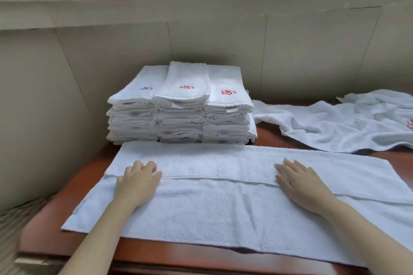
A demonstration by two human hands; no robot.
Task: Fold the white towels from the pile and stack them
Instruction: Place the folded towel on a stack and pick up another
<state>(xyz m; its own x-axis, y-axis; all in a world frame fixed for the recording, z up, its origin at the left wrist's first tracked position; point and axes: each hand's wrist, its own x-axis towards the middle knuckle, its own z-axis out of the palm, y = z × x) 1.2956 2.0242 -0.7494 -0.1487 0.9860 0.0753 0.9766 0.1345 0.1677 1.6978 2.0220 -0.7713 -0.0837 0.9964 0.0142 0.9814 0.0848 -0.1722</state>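
The white towel [223,207] lies just in front of the folded stack [181,107], its long axis running left-right. The left hand [136,183] and right hand [306,187] rest flat on it, fingers extended and gripping nothing; the left fingertips are perhaps slightly bent.

Only two hands and forearms of the person show. The left hand [137,182] and the right hand [301,185] are bare, with slim fingers and smooth backs; the knuckles stand out faintly. The fingertips are too blurred to tell the nails. Both wrists are bare too and narrow. The left forearm [100,230] and the right forearm [362,227] are slender, smooth and uncovered along the whole stretch that shows. Whatever the person wears higher on the arms lies outside the view.
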